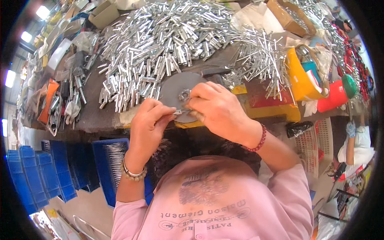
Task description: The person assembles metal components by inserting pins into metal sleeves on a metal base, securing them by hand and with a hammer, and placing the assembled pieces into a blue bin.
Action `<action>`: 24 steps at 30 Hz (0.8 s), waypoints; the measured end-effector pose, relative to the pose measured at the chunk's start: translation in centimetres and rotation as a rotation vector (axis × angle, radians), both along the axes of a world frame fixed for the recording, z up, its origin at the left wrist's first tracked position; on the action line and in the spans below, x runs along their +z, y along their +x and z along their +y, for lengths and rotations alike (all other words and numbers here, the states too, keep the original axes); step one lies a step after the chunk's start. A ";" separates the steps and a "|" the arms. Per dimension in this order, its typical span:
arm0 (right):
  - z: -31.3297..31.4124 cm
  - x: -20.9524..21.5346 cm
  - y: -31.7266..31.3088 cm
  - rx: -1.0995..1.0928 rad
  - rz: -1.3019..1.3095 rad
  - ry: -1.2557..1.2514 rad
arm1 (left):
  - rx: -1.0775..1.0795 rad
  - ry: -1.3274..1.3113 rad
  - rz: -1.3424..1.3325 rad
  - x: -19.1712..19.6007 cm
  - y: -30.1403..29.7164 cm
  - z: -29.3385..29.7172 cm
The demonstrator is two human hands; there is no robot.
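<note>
My left hand is closed, its thumb and fingertips pinching a small silvery metal part. My right hand curls in from the other side with its fingers bent together at the part's right end; its fingertips partly hide that end. Both hands are over the near edge of a flat grey disc on the bench. A metal nut-like hub shows on the disc, just beyond the part. Behind the disc spreads a big heap of short shiny metal tubes.
Thin metal rods lie right of the heap, near a yellow container and a red cylinder with a green end. Hand tools crowd the left. Below the bench stand blue bins and a pale crate. Another person's gloved hand shows far right.
</note>
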State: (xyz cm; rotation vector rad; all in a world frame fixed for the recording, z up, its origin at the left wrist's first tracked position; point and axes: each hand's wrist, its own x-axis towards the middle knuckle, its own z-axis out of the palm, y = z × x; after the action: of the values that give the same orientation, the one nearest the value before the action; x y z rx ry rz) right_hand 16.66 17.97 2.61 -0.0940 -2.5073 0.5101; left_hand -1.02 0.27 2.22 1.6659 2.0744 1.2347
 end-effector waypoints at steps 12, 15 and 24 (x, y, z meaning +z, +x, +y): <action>5.8 0.0 7.7 -0.561 -0.081 0.002 | 0.028 0.032 -0.003 -0.4 0.4 0.0; 6.0 0.2 8.7 -0.625 -0.152 -0.114 | 0.040 0.015 -0.016 -0.2 0.6 -0.1; 6.3 0.0 8.3 -0.493 -0.154 0.017 | 0.038 0.027 -0.012 -0.1 0.6 -0.1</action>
State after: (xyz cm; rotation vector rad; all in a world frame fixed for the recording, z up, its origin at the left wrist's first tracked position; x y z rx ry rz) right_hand 24.92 24.25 2.64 -0.7474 -2.5075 0.2828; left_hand -0.46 0.20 2.13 1.6338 2.1012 1.2862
